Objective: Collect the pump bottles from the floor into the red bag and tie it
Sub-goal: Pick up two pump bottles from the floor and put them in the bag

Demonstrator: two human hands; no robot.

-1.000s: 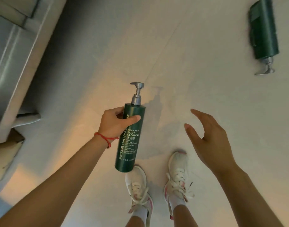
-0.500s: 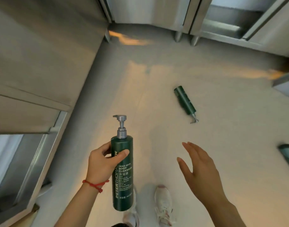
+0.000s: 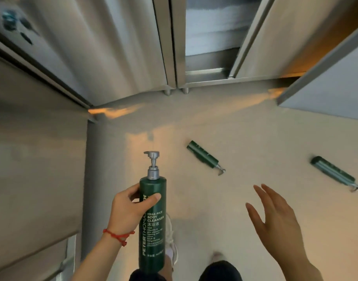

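Note:
My left hand (image 3: 131,207) grips a dark green pump bottle (image 3: 152,224) upright, its grey pump head pointing up. My right hand (image 3: 275,218) hovers open to the right of it, fingers spread, holding nothing. A second green pump bottle (image 3: 203,156) lies on its side on the pale floor ahead, pump toward the lower right. A third green pump bottle (image 3: 333,172) lies on the floor at the far right, blurred. No red bag is in view.
Steel cabinets (image 3: 123,53) line the far side, standing on short legs. A grey counter side (image 3: 36,159) fills the left. Another steel unit's edge (image 3: 324,82) juts in at the upper right. My white shoes (image 3: 171,244) show below the held bottle.
The view has tilted up from my feet toward the cabinets. The floor bottles now appear further ahead, and a third one has come fully into view. My left hand still holds its bottle.

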